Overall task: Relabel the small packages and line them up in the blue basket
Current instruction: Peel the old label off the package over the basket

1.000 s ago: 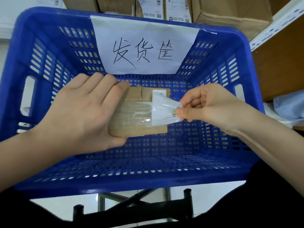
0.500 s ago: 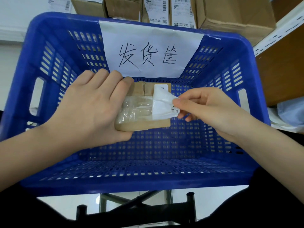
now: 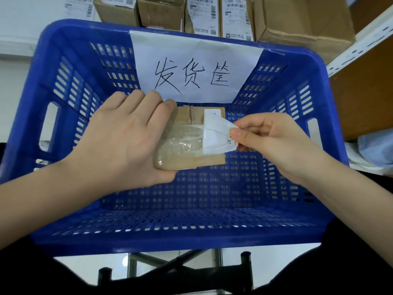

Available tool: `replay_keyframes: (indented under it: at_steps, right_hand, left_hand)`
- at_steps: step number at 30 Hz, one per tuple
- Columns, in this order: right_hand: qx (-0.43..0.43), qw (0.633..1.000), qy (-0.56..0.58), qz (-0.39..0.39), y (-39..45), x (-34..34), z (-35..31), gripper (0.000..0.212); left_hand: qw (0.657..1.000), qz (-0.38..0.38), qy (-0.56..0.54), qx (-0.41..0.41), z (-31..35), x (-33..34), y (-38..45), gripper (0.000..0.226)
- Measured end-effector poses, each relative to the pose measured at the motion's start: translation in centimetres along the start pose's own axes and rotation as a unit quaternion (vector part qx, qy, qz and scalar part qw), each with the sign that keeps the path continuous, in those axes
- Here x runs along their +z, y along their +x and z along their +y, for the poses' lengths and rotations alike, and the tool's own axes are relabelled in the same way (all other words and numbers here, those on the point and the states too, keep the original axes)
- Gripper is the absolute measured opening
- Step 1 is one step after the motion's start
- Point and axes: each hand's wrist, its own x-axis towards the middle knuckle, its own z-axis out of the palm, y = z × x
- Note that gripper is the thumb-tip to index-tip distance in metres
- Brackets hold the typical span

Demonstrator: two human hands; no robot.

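Note:
A small brown cardboard package with clear tape across it is held over the blue basket. My left hand grips the package's left end, fingers over its top edge and thumb under its near edge. A white label is partly peeled off the package's right end, its left edge still stuck down. My right hand pinches the label's loose right corner between thumb and forefinger. The basket's floor holds no other package.
A white paper sign with handwritten characters hangs on the basket's far wall. Cardboard boxes with printed shipping labels stand behind the basket. A shelf post and wooden shelf lie to the right. A black metal frame shows below the basket.
My right hand has drawn the label's loose corner further to the right, lifting more of it off the package. My left hand keeps the package still.

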Motion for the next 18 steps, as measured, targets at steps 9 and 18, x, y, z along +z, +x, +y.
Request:
replay_keyframes:
  at_steps: [9, 18]
  right_hand:
    - [-0.049, 0.987, -0.123, 0.088, 0.2, 0.5, 0.4, 0.013]
    - [-0.201, 0.91, -0.335, 0.135, 0.3, 0.9, 0.8, 0.01]
  left_hand:
    - [1.0, -0.007, -0.007, 0.007, 0.5, 0.1, 0.3, 0.086]
    - [1.0, -0.017, 0.022, 0.009, 0.9, -0.2, 1.5, 0.087]
